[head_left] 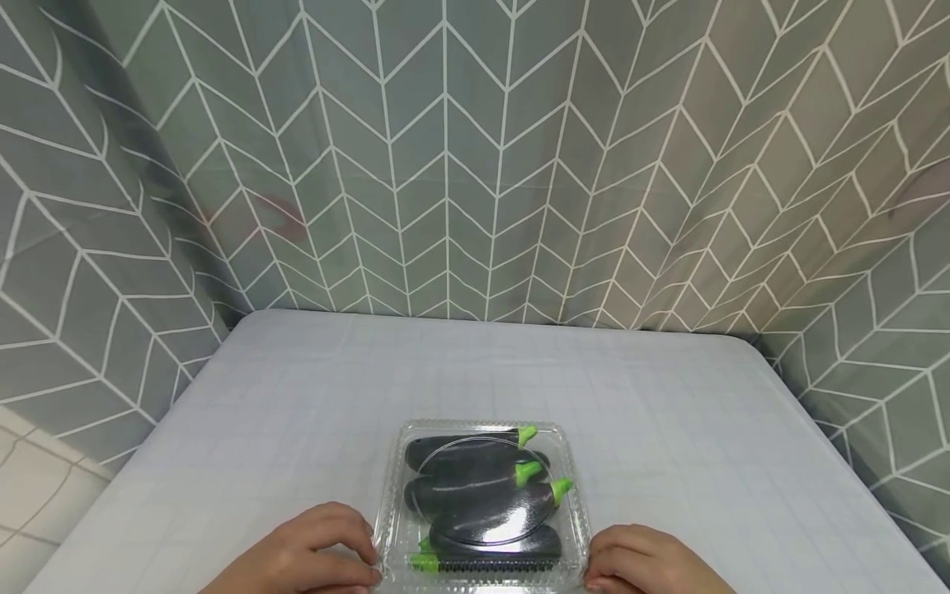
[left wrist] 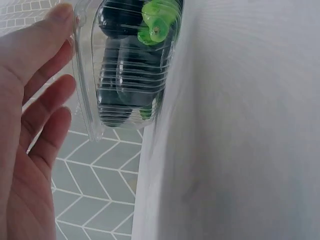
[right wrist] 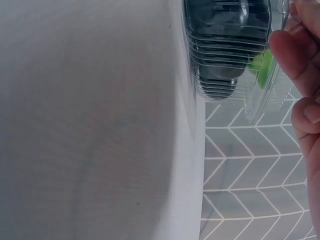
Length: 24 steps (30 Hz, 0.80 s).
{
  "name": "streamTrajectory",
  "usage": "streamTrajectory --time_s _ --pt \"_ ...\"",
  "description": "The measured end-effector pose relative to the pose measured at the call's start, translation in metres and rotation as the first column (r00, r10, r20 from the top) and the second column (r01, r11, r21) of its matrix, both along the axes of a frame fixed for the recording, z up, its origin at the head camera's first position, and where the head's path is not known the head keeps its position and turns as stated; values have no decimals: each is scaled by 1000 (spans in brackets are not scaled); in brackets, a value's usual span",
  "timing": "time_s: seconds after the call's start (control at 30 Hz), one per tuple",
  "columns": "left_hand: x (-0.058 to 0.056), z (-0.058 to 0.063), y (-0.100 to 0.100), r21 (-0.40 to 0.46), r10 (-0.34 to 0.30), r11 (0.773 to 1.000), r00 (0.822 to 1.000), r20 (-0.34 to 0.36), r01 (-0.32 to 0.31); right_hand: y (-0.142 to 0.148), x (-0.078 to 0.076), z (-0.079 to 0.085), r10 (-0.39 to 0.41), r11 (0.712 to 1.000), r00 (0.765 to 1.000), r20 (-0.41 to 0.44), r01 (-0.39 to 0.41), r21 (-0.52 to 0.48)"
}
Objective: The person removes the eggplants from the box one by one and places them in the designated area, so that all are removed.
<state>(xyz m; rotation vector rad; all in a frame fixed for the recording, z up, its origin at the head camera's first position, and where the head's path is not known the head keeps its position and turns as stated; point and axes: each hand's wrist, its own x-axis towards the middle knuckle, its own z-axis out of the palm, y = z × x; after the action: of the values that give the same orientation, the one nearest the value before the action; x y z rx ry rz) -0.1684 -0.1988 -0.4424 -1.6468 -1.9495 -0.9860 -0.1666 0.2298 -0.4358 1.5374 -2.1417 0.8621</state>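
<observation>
A clear plastic clamshell container [head_left: 389, 495], lid down, sits at the table's near edge with several dark eggplants [head_left: 475, 495] with green stems inside. My left hand [head_left: 308, 553] is at its left side, fingers loosely bent. In the left wrist view the thumb tip touches the rim [left wrist: 85, 75], the other fingertips just beside it. My right hand [head_left: 653, 561] is at the right side. There the right wrist view shows the thumb and fingers pinching the container's projecting rim [right wrist: 260, 100]. Part of each hand falls outside its wrist view.
The container stands on a table with a white cloth [head_left: 668, 412]. Grey curtains [head_left: 475, 165] with white chevron lines surround the table at the back and sides. Pale floor tiles [head_left: 37, 487] show at the lower left.
</observation>
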Motion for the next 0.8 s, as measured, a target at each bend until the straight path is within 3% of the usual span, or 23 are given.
streamTrajectory --time_s 0.1,0.27,0.63,0.8 --pt "-3 -2 3 -27 -23 999 998 -55 22 1 1 0 2 1000 1000 30 -2 -5" --pt "-4 -6 6 -72 3 997 997 -81 -9 1 2 0 1 1000 998 68 -1 9" --pt "2 -7 7 -111 117 987 993 1 -116 -4 -1 -1 73 997 996 46 -72 -12" --pt "4 -5 4 -116 130 985 991 14 -127 -7 0 -2 77 997 996 38 -76 -20"
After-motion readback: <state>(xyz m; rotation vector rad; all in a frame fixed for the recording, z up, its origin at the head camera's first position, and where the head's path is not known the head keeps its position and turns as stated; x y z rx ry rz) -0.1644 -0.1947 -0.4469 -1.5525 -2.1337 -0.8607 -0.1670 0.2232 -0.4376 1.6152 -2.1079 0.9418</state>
